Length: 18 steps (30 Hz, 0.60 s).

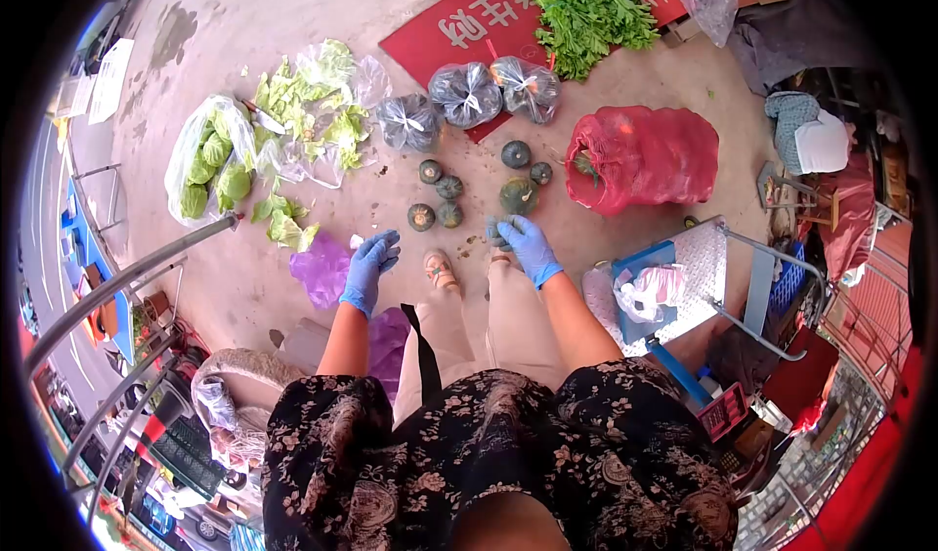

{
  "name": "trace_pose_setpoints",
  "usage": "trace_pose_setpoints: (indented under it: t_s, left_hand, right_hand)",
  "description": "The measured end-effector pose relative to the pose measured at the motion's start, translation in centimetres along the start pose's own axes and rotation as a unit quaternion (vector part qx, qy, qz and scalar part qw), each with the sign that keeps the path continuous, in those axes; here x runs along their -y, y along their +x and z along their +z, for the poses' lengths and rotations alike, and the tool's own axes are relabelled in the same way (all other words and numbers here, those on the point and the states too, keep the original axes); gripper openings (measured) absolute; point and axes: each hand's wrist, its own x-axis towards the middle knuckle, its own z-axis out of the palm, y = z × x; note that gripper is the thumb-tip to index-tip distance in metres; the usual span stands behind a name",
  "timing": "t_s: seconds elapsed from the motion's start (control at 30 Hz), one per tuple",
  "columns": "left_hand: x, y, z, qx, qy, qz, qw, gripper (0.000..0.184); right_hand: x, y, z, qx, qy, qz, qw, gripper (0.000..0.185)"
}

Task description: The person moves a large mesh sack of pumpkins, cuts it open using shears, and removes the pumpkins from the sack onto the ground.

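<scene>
My left hand point(367, 272), in a blue glove, hovers over the ground beside a purple plastic bag point(320, 272). Its fingers are loosely bent and apart, with nothing visible in them. A small dark green pumpkin point(494, 233) sits at the fingertips of my right hand point(529, 249), also gloved in blue; the fingers close on it and partly hide it. Ahead on the ground lie several more small pumpkins, in a left group point(449, 188) and a right group with a larger pumpkin point(518, 195). Behind them stand three tied bags of pumpkins point(465, 95).
A full red mesh sack point(645, 158) lies at the right. Cabbages fill a clear bag point(211, 158) at the left, near loose leaves point(344, 139) and a knife point(264, 118). Celery point(598, 23) rests on a red mat point(430, 31). A metal-framed cart point(705, 282) stands at my right.
</scene>
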Motion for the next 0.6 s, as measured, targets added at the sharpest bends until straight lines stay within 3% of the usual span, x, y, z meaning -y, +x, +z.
trace_pose_setpoints:
  t_s: [0.23, 0.4, 0.6]
  left_hand:
    - [-1.9, -3.2, -0.8, -0.076, -0.144, 0.051, 0.985, 0.031]
    - [-2.2, -3.0, 0.1, -0.066, -0.197, 0.07, 0.976, 0.03]
    - [-5.7, -1.2, -6.2, -0.116, -0.147, 0.093, 0.978, 0.027]
  right_hand:
    - [4.3, 2.3, 0.7, 0.07, -0.071, 0.085, 0.991, 0.024]
    - [8.4, 5.8, 3.4, 0.062, -0.057, 0.058, 0.995, 0.027]
    - [11.5, 10.1, 11.7, 0.083, 0.026, 0.084, 0.993, 0.027]
